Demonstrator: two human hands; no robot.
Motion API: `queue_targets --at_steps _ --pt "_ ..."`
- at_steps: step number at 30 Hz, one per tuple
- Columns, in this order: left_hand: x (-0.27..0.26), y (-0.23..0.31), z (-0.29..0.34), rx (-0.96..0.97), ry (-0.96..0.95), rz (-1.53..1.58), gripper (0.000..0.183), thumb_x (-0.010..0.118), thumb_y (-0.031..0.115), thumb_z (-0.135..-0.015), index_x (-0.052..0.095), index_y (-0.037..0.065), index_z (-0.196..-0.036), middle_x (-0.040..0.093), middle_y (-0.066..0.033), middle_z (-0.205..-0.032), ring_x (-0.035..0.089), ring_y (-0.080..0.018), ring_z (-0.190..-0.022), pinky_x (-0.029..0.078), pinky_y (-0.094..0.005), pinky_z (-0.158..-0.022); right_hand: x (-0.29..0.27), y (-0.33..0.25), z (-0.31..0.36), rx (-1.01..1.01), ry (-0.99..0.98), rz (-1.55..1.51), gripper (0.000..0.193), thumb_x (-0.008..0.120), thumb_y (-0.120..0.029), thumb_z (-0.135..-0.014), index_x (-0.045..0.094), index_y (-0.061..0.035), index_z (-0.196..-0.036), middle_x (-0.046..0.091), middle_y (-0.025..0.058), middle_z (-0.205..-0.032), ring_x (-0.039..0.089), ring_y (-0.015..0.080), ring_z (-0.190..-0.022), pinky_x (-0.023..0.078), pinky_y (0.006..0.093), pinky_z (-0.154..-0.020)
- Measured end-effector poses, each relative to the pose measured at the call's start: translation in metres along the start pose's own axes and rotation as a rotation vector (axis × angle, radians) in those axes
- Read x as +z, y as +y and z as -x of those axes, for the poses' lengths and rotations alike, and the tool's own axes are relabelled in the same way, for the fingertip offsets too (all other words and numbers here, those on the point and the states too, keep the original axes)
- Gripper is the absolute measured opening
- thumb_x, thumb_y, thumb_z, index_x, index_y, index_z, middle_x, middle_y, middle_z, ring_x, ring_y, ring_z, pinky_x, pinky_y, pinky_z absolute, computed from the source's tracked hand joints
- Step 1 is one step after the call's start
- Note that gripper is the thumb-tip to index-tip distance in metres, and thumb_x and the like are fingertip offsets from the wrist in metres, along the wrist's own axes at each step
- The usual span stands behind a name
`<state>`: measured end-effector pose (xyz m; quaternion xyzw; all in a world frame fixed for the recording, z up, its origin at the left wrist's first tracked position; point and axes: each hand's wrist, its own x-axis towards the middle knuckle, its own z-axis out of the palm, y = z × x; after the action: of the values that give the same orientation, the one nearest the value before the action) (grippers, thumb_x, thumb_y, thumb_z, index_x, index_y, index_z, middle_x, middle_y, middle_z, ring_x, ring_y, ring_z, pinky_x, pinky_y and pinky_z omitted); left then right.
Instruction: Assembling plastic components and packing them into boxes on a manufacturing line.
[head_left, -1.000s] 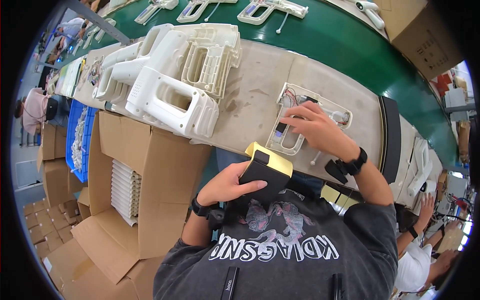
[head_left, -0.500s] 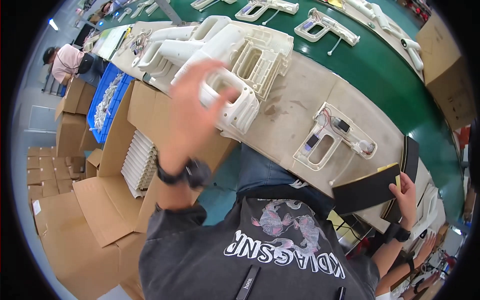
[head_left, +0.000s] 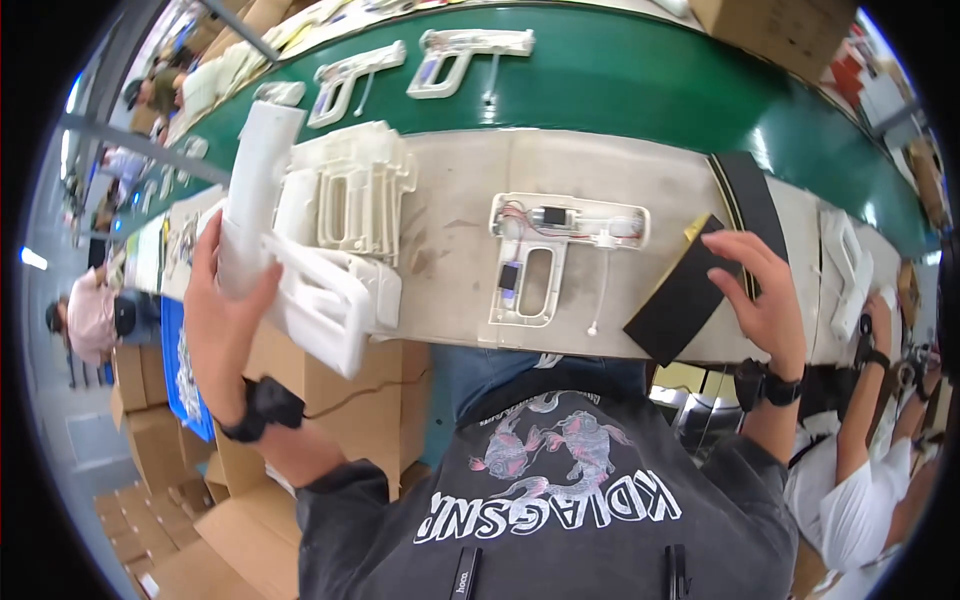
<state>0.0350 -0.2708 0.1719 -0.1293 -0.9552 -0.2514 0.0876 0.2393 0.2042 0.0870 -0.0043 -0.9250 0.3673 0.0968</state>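
Observation:
My left hand (head_left: 228, 320) is closed around a white plastic gun-shaped shell (head_left: 258, 190), whose loop handle points down to the right. It holds the shell up at the left side of the table, in front of a stack of similar white shell halves (head_left: 345, 190). My right hand (head_left: 765, 290) has its fingers and thumb apart above a black flat strip (head_left: 678, 305) with a yellowish edge. Its fingertips are close to the strip; whether they touch cannot be seen. Between the hands lies an open white shell half (head_left: 575, 225) with wires, a small motor and dark blocks inside.
More black strips (head_left: 755, 200) lie at the right. Beyond the table, a green conveyor belt (head_left: 620, 80) carries further gun-shaped halves (head_left: 470, 55). Cardboard boxes (head_left: 250, 520) and a blue bin (head_left: 180, 365) stand at the left. A co-worker's arm (head_left: 865, 390) is at the right.
My left hand has gripped a white shell from the stack and raised it. My right hand has loosened from the black strip, which lies on the table. The view has turned.

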Motion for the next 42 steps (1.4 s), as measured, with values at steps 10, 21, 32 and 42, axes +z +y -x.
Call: queue_targets --at_steps 10,21,32,42 --pt "0.205 0.110 -0.029 0.656 -0.636 0.218 0.082 0.081 0.012 -0.068 0.051 0.010 -0.145 0.061 -0.0185 -0.135 0.059 -0.0392 -0.118 0.048 -0.0418 -0.103 0.065 0.031 -0.054 -0.271 0.043 0.178 0.071 0.080 -0.011 -0.079 0.052 -0.0093 -0.144 0.052 0.0115 -0.148 0.048 0.0347 -0.134 0.040 0.0426 -0.113" --pt "0.245 0.098 -0.040 0.721 -0.687 0.187 0.083 0.080 0.009 -0.071 0.049 0.012 -0.147 0.056 -0.0164 -0.142 0.053 -0.0371 -0.128 0.044 -0.0423 -0.109 0.093 0.062 -0.051 -0.040 -0.041 0.007 0.068 0.079 -0.004 -0.078 0.055 -0.0109 -0.141 0.057 0.0124 -0.143 0.053 0.0344 -0.130 0.042 0.0420 -0.110" --pt "0.256 0.092 -0.028 0.642 -0.699 0.201 0.090 0.082 0.009 -0.071 0.043 0.016 -0.152 0.053 -0.0148 -0.144 0.049 -0.0375 -0.132 0.038 -0.0449 -0.113 0.099 0.070 -0.055 -0.063 -0.072 0.029 0.067 0.078 -0.006 -0.080 0.056 -0.0113 -0.143 0.056 0.0133 -0.143 0.051 0.0335 -0.134 0.043 0.0402 -0.111" --pt "0.258 0.107 -0.053 0.558 -0.944 0.119 0.098 0.090 0.017 -0.054 0.052 0.014 -0.144 0.065 -0.0165 -0.126 0.061 -0.0358 -0.119 0.046 -0.0436 -0.105 0.079 0.092 -0.094 -0.088 -0.439 0.031 0.070 0.081 -0.036 -0.081 0.057 0.0004 -0.135 0.060 0.0223 -0.123 0.057 0.0352 -0.117 0.045 0.0418 -0.100"
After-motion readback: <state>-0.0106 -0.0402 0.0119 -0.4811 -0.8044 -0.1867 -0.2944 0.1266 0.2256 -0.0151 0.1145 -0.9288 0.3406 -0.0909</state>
